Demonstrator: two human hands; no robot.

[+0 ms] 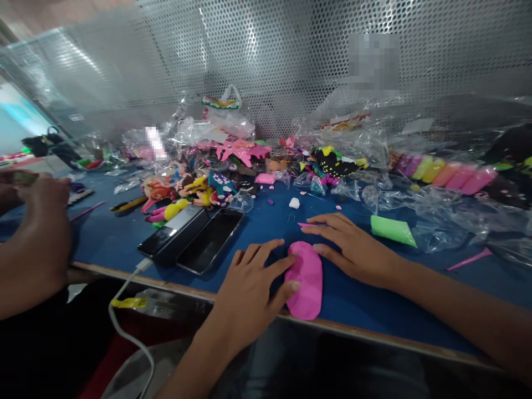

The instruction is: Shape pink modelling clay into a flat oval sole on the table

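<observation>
One flat pink clay-like oval has its long axis pointing at the blue tabletop's front edge. Left hand is spread on it, right hand loosely spread, thumb by its rim.

Slim, bare forearms taper to a left grip and right grip with slender fingers.

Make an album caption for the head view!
Left hand touching a flat pink clay-like oval, right hand at its edge, blue tabletop.
</observation>
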